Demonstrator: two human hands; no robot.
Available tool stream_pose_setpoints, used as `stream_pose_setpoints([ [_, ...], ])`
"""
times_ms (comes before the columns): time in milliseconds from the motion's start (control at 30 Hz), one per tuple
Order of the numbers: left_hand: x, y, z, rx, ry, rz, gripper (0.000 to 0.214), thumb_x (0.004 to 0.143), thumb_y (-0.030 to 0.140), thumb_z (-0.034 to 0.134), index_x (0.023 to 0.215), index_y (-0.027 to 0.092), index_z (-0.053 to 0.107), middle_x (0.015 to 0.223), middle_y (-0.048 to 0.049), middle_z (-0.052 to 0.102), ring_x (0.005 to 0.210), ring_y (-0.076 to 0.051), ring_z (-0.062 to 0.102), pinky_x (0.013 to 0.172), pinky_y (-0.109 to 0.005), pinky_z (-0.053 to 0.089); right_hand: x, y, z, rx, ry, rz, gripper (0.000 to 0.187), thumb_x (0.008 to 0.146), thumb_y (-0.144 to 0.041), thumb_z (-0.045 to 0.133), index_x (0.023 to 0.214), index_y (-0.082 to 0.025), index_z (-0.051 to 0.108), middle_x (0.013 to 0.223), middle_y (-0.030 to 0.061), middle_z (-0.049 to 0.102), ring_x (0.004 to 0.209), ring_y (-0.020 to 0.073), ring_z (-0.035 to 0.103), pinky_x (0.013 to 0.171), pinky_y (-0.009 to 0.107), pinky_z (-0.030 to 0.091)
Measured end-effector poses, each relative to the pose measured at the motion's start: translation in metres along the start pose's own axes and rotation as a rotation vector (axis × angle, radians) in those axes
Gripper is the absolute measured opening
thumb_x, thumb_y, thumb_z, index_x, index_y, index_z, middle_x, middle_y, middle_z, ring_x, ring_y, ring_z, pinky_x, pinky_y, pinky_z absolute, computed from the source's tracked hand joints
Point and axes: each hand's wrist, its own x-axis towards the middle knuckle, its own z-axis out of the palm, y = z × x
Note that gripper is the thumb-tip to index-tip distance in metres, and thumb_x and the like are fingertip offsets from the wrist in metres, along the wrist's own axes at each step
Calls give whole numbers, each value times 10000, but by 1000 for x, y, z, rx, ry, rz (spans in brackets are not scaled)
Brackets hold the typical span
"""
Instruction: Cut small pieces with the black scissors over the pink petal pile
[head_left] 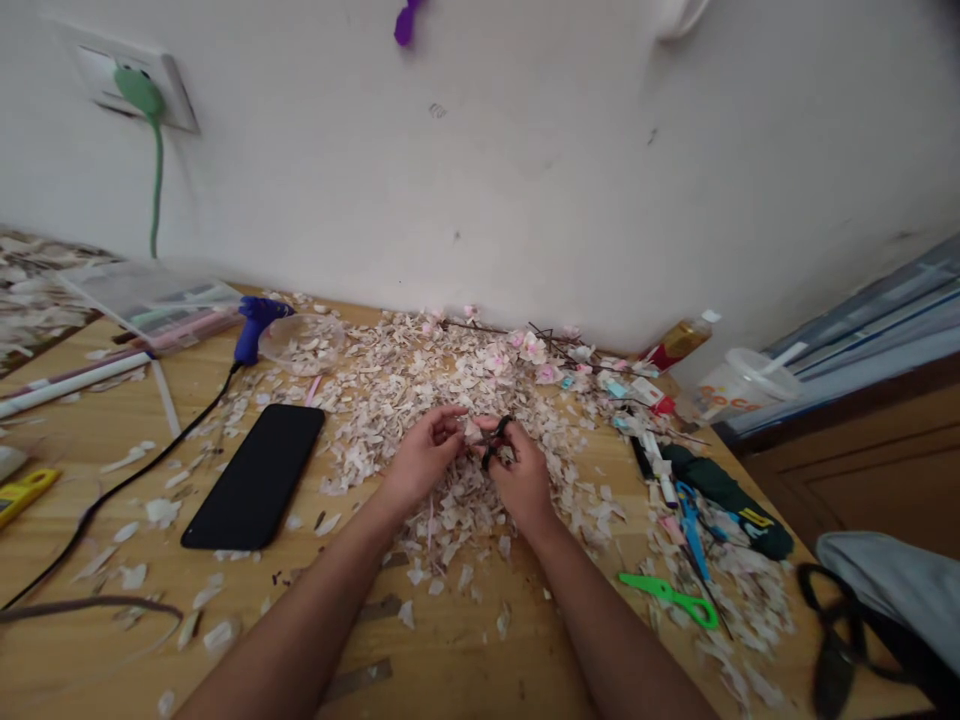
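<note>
Tabletop (465,660): left hand (420,460) pinches scrap (472,429); right hand (525,482), scissors (495,441).

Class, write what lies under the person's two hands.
Under the left hand and the right hand, which holds small black scissors, lies a heap of pale scraps on the wooden table. Whatever sits beneath the heap, tabletop included, is covered.

table (465,660): light wood, against the wall
centre: heap of paper scraps (420,390)
left: black phone (255,490), blue glue gun (255,325)
right: green scissors (667,595), blue scissors (690,525), lidded cup (739,390)
</note>
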Motion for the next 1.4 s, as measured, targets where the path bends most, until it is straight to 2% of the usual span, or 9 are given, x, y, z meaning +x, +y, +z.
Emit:
stream_pose_setpoints([
  [200, -3, 1, 1, 221, -40, 107, 374, 823, 197, 551, 1197, 197, 566, 933, -45, 669, 849, -166, 637, 782, -296, 486, 0, 2, 2, -42, 59, 138, 224, 815, -297, 641, 1022, -213, 669, 968, 47, 713, 825, 197, 656, 767, 317, 524],
  [300, -4, 1, 0, 365, -11, 162, 363, 829, 206, 552, 1189, 223, 593, 1006, -51, 659, 893, -172, 619, 812, -296, 467, 2, 1, 2, 14, 63, 184, 212, 810, -315, 644, 990, -206, 671, 914, 43, 714, 816, 198, 660, 762, 317, 529],
  [400, -4, 1, 1, 425, -6, 182, 355, 841, 213, 539, 1193, 219, 585, 983, -46, 644, 865, -164, 601, 789, -285, 458, 4, -2, 3, 106, 75, 203, 206, 802, -303, 642, 982, -207, 663, 922, 43, 719, 814, 196, 671, 762, 320, 538],
  [567, -5, 1, 9, 207, -62, 97, 394, 814, 232, 598, 1203, 208, 538, 964, -41, 645, 895, -158, 621, 796, -276, 476, 6, -6, 6, 284, 91, 222, 195, 789, -312, 664, 954, -211, 649, 946, 46, 714, 815, 183, 678, 763, 311, 553],
  [767, -4, -3, 14, 67, -10, 5, 454, 772, 324, 694, 1183, 177, 569, 981, -64, 673, 875, -169, 638, 790, -295, 495, 9, -11, 7, 516, 111, 259, 232, 739, -324, 723, 919, -222, 619, 929, 19, 698, 846, 167, 670, 770, 296, 556],
  [867, -3, -5, 12, 126, 3, -21, 428, 747, 341, 723, 1127, 171, 627, 997, -74, 695, 868, -176, 639, 785, -295, 489, 9, -12, 6, 513, 149, 287, 236, 730, -333, 728, 903, -220, 613, 904, 10, 687, 824, 157, 659, 755, 281, 550],
  [1033, -3, 0, 12, 136, 37, -63, 340, 733, 420, 727, 961, 170, 694, 863, -46, 704, 754, -166, 620, 728, -283, 474, 11, -7, 6, 463, 235, 333, 280, 709, -384, 727, 894, -216, 602, 875, 2, 662, 828, 158, 640, 794, 297, 543],
  [1200, -6, 8, 15, 91, 25, -48, 356, 747, 457, 729, 959, 174, 689, 867, -38, 699, 766, -157, 616, 734, -268, 469, 11, -7, 7, 441, 210, 317, 269, 707, -380, 722, 883, -219, 598, 860, 3, 657, 804, 157, 635, 768, 287, 538],
  [1400, -6, 6, 15, 10, 14, -81, 330, 727, 445, 755, 893, 166, 700, 838, -39, 702, 767, -153, 616, 757, -273, 464, 7, -12, 9, 429, 179, 280, 256, 705, -348, 730, 884, -221, 597, 855, 8, 654, 779, 152, 625, 716, 264, 526],
])
